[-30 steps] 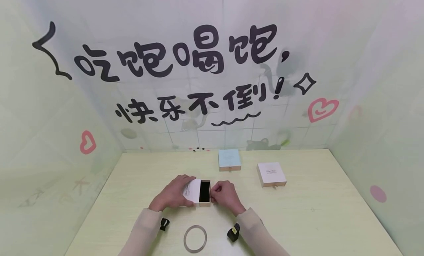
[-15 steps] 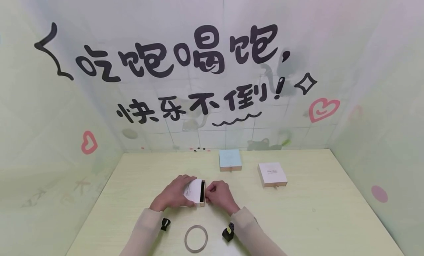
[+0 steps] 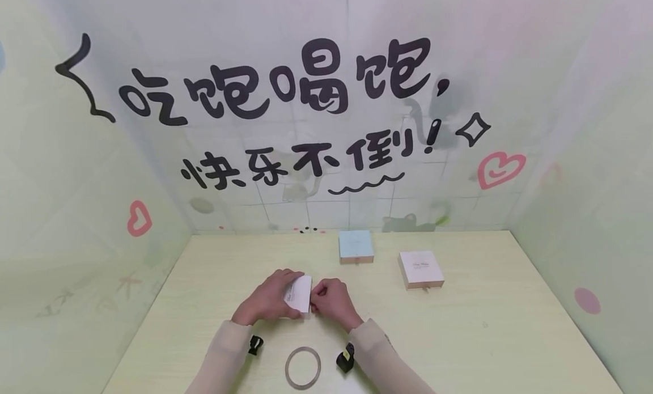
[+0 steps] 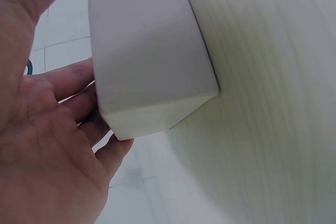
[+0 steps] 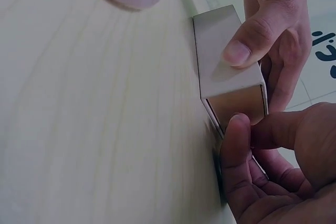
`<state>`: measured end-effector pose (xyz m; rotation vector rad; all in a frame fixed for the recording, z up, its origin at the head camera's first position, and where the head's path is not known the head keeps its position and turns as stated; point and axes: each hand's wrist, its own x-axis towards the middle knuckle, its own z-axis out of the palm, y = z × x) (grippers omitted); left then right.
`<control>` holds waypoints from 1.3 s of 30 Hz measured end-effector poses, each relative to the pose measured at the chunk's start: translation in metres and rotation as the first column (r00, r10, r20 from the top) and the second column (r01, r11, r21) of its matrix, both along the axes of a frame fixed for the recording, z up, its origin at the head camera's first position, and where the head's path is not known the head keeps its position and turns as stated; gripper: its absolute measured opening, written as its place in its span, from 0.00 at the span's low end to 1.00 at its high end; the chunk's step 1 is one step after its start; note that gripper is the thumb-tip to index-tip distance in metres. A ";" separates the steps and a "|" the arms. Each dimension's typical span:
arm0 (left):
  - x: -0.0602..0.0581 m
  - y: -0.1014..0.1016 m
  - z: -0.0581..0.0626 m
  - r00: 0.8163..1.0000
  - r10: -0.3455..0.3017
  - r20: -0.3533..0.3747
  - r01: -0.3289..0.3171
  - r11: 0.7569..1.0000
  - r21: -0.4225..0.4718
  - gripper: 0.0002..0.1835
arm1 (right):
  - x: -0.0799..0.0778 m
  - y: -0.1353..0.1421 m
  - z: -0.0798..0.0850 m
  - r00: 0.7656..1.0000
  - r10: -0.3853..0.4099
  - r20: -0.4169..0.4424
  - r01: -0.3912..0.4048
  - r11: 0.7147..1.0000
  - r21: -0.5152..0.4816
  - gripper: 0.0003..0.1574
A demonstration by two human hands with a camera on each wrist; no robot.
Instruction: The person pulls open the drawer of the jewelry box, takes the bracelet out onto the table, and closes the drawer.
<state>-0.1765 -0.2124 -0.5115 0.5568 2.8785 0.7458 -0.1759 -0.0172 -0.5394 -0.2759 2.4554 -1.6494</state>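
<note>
Box between hands, ring before it, second box behind right, third box rightmost

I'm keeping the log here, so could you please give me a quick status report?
Left hand grips box. Right hand at drawer, grip unclear; drawer looks fully in. Nothing seen blocking; ring lies apart.

The head view is bright, with soft light, maybe from above. The left wall looks stretched at the edge. Tiny letters on the held box are fuzzy. The right wrist view is dimmer; the left one shows soft shadow on the table.
</note>
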 end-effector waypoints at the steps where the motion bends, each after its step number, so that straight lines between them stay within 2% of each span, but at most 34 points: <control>1: 0.000 0.000 0.000 1.000 0.003 0.007 -0.003 1.000 0.000 0.51 | 0.000 0.000 0.000 1.000 0.001 -0.002 -0.001 1.000 0.001 0.06; 5: 0.000 -0.001 -0.001 1.000 0.013 0.018 -0.013 1.000 -0.009 0.52 | -0.001 0.001 -0.002 1.000 0.027 -0.008 -0.027 1.000 0.010 0.06; 11: 0.003 -0.002 0.003 0.999 0.027 0.036 -0.026 1.000 -0.014 0.52 | -0.002 0.008 -0.003 0.993 0.114 -0.009 -0.114 0.993 -0.002 0.04; 16: 0.004 -0.002 0.007 0.999 -0.006 0.037 0.005 1.000 0.005 0.51 | -0.002 0.015 0.002 0.983 0.174 -0.053 -0.170 0.983 0.071 0.04; 21: 0.002 -0.003 0.010 0.998 -0.049 0.031 0.049 0.999 -0.016 0.54 | -0.003 0.020 0.010 0.968 0.216 -0.126 -0.197 0.969 0.146 0.10; 25: 0.002 -0.003 0.014 0.999 -0.045 0.021 0.045 0.998 -0.034 0.58 | -0.003 0.024 0.017 0.968 0.219 -0.120 -0.198 0.966 0.166 0.19; 29: 0.007 -0.006 0.017 0.999 0.037 -0.001 -0.037 0.999 0.003 0.60 | -0.003 0.026 0.024 0.965 0.234 -0.119 -0.210 0.961 0.181 0.27; 33: 0.014 -0.011 0.014 0.987 0.163 -0.001 -0.163 0.984 0.076 0.58 | -0.007 0.029 0.028 0.954 0.272 -0.128 -0.242 0.948 0.209 0.33; 35: 0.017 -0.014 0.011 0.974 0.227 0.018 -0.228 0.967 0.116 0.58 | -0.009 0.030 0.029 0.945 0.297 -0.133 -0.262 0.937 0.232 0.36; 39: 0.026 -0.015 0.007 0.934 0.346 0.093 -0.358 0.909 0.213 0.54 | -0.016 0.034 0.031 0.925 0.356 -0.137 -0.311 0.912 0.268 0.42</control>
